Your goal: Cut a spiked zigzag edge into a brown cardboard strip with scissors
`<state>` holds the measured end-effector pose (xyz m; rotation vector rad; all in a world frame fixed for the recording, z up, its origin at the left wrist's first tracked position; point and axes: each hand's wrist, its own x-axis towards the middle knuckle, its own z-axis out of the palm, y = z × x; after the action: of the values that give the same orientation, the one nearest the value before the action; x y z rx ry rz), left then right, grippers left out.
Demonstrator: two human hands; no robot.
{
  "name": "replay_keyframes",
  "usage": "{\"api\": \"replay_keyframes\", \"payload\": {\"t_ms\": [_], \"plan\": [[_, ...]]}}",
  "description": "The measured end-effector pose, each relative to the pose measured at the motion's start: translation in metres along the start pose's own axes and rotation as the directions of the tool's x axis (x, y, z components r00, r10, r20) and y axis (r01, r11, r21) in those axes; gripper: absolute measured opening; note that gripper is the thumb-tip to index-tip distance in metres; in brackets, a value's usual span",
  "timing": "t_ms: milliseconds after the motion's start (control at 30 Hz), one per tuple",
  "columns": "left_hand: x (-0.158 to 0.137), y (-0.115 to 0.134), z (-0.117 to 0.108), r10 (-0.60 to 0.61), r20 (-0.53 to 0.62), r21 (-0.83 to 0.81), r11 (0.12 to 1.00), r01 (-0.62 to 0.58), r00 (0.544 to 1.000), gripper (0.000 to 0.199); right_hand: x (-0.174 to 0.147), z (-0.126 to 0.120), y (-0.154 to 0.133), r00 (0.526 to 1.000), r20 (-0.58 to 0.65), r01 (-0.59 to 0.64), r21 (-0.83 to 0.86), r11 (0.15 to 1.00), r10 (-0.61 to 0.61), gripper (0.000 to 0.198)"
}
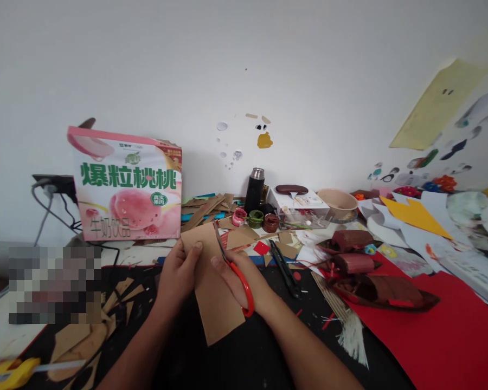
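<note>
In the head view, my left hand (pixel 180 273) pinches the left edge of a long piece of brown cardboard (pixel 211 298), its thumb lying on the front face. My right hand (pixel 244 279) is wrapped round red-handled scissors (pixel 248 295). Their metal blades point up and away along the cardboard's upper right edge; I cannot tell whether the blades are apart. The cardboard is held tilted above the black mat, and its lower end hangs between my forearms.
Cardboard scraps (pixel 71 341) and a yellow tape measure (pixel 16 374) lie at left. A pink drink carton (pixel 130 187) stands behind. A utility knife (pixel 284 268), brown model boats (pixel 390 292), a brush (pixel 352 338) and red paper (pixel 443 330) are at right. Paint jars (pixel 255 219) and a black flask (pixel 255 190) stand at the back.
</note>
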<state>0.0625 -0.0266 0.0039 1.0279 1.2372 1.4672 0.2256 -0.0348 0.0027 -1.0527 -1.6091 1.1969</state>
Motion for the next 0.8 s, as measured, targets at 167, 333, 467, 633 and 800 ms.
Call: {"api": "replay_keyframes", "payload": {"t_ms": [167,333,467,633,800], "plan": [[0.001,0.003,0.0,-0.001,0.001,0.019,1.0,0.001,1.0,0.07,0.0,-0.001,0.002,1.0,0.011,-0.007,-0.002,1.0,0.007,0.039],[0.0,0.0,0.001,-0.001,-0.008,0.009,1.0,0.001,1.0,0.067,-0.001,0.001,0.002,1.0,0.0,-0.007,0.001,1.0,0.007,0.044],[-0.001,-0.004,0.002,0.017,-0.023,0.007,1.0,-0.017,1.0,0.065,-0.002,0.002,0.002,1.0,-0.025,-0.011,-0.005,1.0,0.011,0.044],[-0.001,-0.008,0.002,0.031,-0.031,-0.01,0.999,-0.031,0.999,0.064,-0.003,0.004,0.003,0.999,-0.051,-0.016,-0.006,1.0,0.016,0.045],[-0.004,-0.006,0.004,0.05,-0.058,0.002,0.999,-0.05,0.997,0.065,-0.003,0.005,0.006,0.998,-0.064,-0.024,0.015,1.0,0.025,0.043]]}}
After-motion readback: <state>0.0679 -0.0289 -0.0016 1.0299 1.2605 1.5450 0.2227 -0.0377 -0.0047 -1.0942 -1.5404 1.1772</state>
